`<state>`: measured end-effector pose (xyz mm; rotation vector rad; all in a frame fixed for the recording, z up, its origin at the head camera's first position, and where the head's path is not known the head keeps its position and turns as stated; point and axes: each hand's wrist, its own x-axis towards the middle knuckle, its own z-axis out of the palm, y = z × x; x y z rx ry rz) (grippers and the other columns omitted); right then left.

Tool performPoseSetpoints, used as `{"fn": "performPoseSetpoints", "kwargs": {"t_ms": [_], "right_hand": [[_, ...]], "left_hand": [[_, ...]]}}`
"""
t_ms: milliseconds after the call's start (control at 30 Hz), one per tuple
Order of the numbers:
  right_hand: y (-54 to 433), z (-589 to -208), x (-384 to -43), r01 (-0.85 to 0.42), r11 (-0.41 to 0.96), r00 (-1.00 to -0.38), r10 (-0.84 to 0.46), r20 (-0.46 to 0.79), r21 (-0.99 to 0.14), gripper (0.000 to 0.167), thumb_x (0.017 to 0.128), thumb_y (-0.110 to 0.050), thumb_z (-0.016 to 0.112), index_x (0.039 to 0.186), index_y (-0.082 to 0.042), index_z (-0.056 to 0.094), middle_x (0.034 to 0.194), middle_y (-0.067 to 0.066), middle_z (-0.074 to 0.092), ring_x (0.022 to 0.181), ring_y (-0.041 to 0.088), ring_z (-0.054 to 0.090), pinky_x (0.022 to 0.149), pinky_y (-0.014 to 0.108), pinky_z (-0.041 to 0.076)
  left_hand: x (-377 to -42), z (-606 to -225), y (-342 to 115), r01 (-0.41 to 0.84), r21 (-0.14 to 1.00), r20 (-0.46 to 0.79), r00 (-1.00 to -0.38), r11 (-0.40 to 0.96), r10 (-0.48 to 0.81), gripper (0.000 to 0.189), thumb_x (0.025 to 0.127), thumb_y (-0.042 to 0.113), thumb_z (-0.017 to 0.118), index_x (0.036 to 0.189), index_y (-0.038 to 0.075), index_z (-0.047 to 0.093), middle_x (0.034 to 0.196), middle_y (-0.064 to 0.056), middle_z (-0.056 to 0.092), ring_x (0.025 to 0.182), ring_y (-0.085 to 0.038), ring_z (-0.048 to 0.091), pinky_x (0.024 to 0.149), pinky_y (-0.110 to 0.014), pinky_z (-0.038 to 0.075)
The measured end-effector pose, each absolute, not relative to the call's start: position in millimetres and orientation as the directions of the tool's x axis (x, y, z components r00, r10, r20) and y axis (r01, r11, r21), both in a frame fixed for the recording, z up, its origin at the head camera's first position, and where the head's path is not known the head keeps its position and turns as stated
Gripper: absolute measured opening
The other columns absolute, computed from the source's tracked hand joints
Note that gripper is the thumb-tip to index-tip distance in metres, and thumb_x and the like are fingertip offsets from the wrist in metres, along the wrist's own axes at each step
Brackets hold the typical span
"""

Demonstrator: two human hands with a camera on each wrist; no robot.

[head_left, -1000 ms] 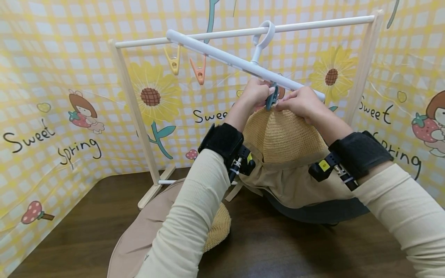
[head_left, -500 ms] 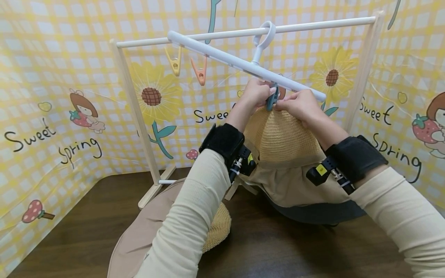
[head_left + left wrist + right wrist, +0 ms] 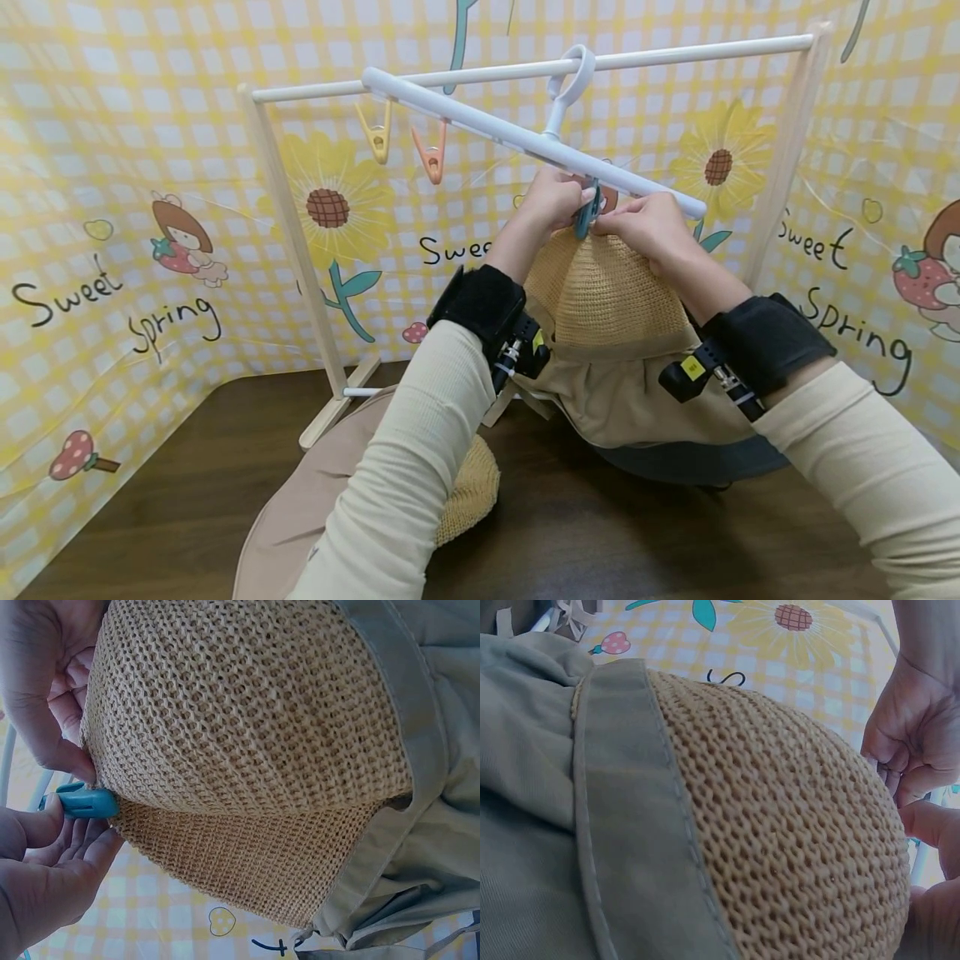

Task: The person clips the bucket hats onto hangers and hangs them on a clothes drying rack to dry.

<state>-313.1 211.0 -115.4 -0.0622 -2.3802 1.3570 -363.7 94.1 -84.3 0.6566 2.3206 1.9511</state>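
Note:
A straw sun hat (image 3: pixel 618 292) with a gathered beige cloth brim hangs below the right half of a white hanger (image 3: pixel 487 125). My left hand (image 3: pixel 553 202) pinches a teal clothespin (image 3: pixel 91 802) under the hanger bar, thumb pressed on its side. The clothespin's tip meets the peak of the straw crown. Close beside it, my right hand (image 3: pixel 651 227) pinches the top of the crown with thumb and fingers. In the right wrist view, the crown hides part of both hands.
The hanger tilts down to the right on a wooden rack's rail (image 3: pixel 697 55). Yellow (image 3: pixel 377 137) and orange (image 3: pixel 431 157) clothespins hang from its left part. A second hat with a pinkish brim (image 3: pixel 300 508) lies on the dark table (image 3: pixel 172 467), partly behind the left sleeve.
My right wrist has shifted slightly left and the straw hat has turned a little with it. My left hand has stayed at the teal clothespin.

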Motion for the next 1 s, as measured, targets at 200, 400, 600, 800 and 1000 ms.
{"fn": "performPoseSetpoints", "kwargs": {"t_ms": [200, 400, 600, 800, 1000], "right_hand": [[210, -114, -312, -0.166, 0.529, -0.925, 0.208, 0.317, -0.832, 0.021, 0.079, -0.022, 0.068, 0.059, -0.016, 0.071, 0.111, 0.007, 0.053, 0.096, 0.016, 0.041, 0.071, 0.024, 0.039], [209, -112, -311, -0.184, 0.554, -0.936, 0.153, 0.316, -0.812, 0.017, 0.081, -0.018, 0.068, 0.09, -0.006, 0.076, 0.129, 0.017, 0.052, 0.116, 0.023, 0.038, 0.092, 0.032, 0.037], [209, -110, -310, -0.188, 0.629, -0.94, 0.108, 0.325, -0.754, 0.036, 0.084, -0.018, 0.064, 0.112, 0.006, 0.065, 0.132, 0.022, 0.05, 0.116, 0.026, 0.039, 0.088, 0.031, 0.036], [209, -110, -310, -0.166, 0.687, -0.944, 0.098, 0.316, -0.708, 0.038, 0.087, -0.023, 0.062, 0.112, 0.005, 0.065, 0.125, 0.021, 0.054, 0.089, 0.02, 0.043, 0.062, 0.026, 0.034], [209, -110, -310, -0.171, 0.699, -0.943, 0.088, 0.321, -0.694, 0.036, 0.087, -0.024, 0.062, 0.108, 0.006, 0.066, 0.129, 0.023, 0.052, 0.111, 0.028, 0.044, 0.075, 0.031, 0.037]], "left_hand": [[-366, -86, 90, 0.317, 0.941, 0.256, -0.895, 0.118, 0.365, 0.039, 0.096, 0.004, 0.046, 0.132, 0.015, 0.054, 0.127, -0.012, 0.059, 0.089, -0.017, 0.063, 0.071, -0.022, 0.05], [-370, -89, 88, 0.32, 0.941, 0.251, -0.876, 0.107, 0.412, 0.041, 0.097, 0.005, 0.042, 0.137, 0.012, 0.048, 0.133, -0.009, 0.054, 0.102, -0.016, 0.059, 0.084, -0.026, 0.049], [-371, -93, 88, 0.319, 0.934, 0.235, -0.887, 0.159, 0.397, 0.034, 0.099, 0.01, 0.04, 0.128, -0.002, 0.053, 0.127, -0.009, 0.058, 0.11, -0.016, 0.058, 0.092, -0.025, 0.047], [-372, -96, 88, 0.356, 0.9, 0.243, -0.889, 0.251, 0.387, 0.035, 0.1, 0.013, 0.04, 0.128, -0.002, 0.054, 0.112, -0.009, 0.059, 0.091, -0.012, 0.053, 0.077, -0.019, 0.043], [-373, -99, 88, 0.361, 0.906, 0.244, -0.873, 0.223, 0.421, 0.038, 0.098, 0.008, 0.043, 0.134, -0.002, 0.046, 0.136, -0.012, 0.051, 0.125, -0.018, 0.049, 0.099, -0.025, 0.043]]}}
